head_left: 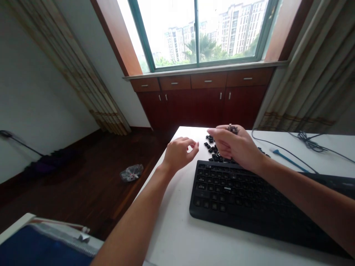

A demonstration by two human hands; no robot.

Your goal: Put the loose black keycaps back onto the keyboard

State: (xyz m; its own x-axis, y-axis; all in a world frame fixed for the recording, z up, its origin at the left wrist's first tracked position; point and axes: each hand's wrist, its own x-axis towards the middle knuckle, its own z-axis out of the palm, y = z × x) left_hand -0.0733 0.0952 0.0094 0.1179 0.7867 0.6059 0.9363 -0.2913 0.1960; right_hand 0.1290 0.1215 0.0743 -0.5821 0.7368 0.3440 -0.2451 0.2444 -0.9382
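Observation:
A black keyboard (222,186) lies on the white table, its keycaps off across much of the visible left part. Beyond its far edge, loose black keycaps (213,149) are scattered in a pile. My right hand (238,147) is closed above that pile and the keyboard's far edge. Small dark pieces (233,129) that look like keycaps show at its curled fingers; the rest of its grasp is hidden. Left of the pile, my left hand (181,153) hovers over the table edge with its fingers curled and thumb and forefinger drawn together in a ring. I see nothing in it.
A blue tool (290,160) lies behind the keyboard, near a black cable (312,142). The white table (172,221) ends in an edge at the left. A clear plastic bag (131,173) is on the dark floor. Cabinets (208,107) stand under the window.

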